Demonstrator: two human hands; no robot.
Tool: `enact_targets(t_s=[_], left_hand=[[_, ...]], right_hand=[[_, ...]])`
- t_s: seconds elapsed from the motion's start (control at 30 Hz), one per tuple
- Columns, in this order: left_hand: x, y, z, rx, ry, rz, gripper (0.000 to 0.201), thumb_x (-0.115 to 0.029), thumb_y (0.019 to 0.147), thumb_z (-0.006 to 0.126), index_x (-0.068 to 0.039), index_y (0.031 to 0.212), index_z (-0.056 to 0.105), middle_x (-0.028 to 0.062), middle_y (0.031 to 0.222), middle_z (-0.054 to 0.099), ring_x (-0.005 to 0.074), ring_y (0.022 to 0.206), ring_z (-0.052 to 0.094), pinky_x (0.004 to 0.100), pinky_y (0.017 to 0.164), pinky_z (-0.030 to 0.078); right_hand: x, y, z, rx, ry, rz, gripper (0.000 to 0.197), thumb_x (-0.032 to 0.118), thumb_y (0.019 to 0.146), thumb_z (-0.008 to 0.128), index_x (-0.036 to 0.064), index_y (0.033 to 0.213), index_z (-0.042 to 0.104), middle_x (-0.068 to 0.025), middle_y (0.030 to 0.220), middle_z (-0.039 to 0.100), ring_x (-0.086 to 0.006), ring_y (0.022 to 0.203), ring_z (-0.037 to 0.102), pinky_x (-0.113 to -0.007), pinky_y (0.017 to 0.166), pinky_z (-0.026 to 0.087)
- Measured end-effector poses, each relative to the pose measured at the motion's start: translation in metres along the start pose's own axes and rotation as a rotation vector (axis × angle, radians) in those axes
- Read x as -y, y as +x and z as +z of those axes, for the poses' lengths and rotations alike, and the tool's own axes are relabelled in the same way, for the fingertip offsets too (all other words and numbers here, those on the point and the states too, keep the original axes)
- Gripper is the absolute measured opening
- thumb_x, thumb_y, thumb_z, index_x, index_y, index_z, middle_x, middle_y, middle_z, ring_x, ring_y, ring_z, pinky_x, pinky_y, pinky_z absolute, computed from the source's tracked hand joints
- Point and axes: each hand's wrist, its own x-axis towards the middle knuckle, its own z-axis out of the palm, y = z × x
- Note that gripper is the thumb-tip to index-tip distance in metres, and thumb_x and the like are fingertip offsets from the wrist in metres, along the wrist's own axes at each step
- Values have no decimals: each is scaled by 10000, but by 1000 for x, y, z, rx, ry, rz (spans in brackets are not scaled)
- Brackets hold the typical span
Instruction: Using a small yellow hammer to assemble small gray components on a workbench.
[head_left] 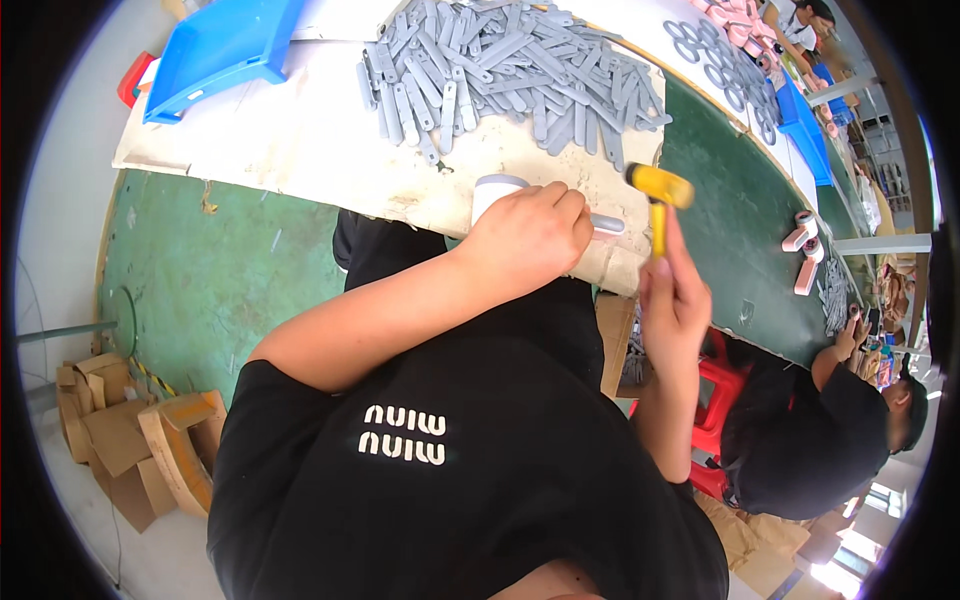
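My left hand (pixel 535 232) is closed over a handheld piece with a white, grey-rimmed round end (pixel 497 187), at the near edge of the cardboard-covered table. A grey strip (pixel 607 224) with a pinkish part beneath it sticks out on the right of the fist. The middle of the piece is hidden under my fingers. Just right of it, my right hand (pixel 678 300) grips a yellow mallet (pixel 662 186) by its handle, with the head raised and dark at its left face. Beyond both hands lies a heap of grey plastic strips (pixel 520 75), some with small holes.
A blue tray (pixel 215 60) is at the far left. On the right, a green-topped table (pixel 730 230) holds pink-and-white pieces (pixel 805 250). Grey rings (pixel 715 60) and another blue bin (pixel 803 130) lie farther off. A co-worker in black (pixel 810 440) sits to the right; cardboard boxes (pixel 130 440) stand lower left.
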Motion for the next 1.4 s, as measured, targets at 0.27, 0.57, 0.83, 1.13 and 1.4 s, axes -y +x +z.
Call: enact_targets(t_s=[0.27,0.57,0.83,1.13,1.4], left_hand=[[-2,3,1,-72,10,6,92,-87,866,711,-9,910,692,48,875,622,199,821,655,334,658,579],[-3,1,4,-80,-17,-12,108,-100,860,716,-12,920,694,50,881,622,199,812,657,332,657,576],[-6,5,-2,-16,31,-41,169,-115,814,717,-21,954,707,42,901,625,191,840,659,321,653,567],[4,22,-19,99,-65,135,250,-137,831,698,-112,1054,808,34,1125,672,219,1106,641,365,1006,494],[12,8,-15,47,-454,-103,389,14,835,736,-77,1213,748,142,1300,671,368,1128,673,446,935,566]], right_hand=[[-14,-38,-13,99,-455,2,608,-57,997,488,52,1595,475,-58,677,527,-92,595,516,-259,608,452],[-8,-35,-6,21,-344,-57,580,-68,996,509,28,1568,507,-67,698,592,-91,621,530,-251,632,477],[-4,-30,-4,162,-350,29,568,-50,1012,541,22,1574,491,-60,686,558,-109,621,511,-240,638,474],[-24,-42,-1,-155,180,100,504,69,1134,441,49,1635,394,45,689,473,-37,609,433,-194,571,382],[-19,-45,-3,9,117,222,489,90,1127,472,61,1615,444,39,718,503,-51,637,457,-221,617,423]])
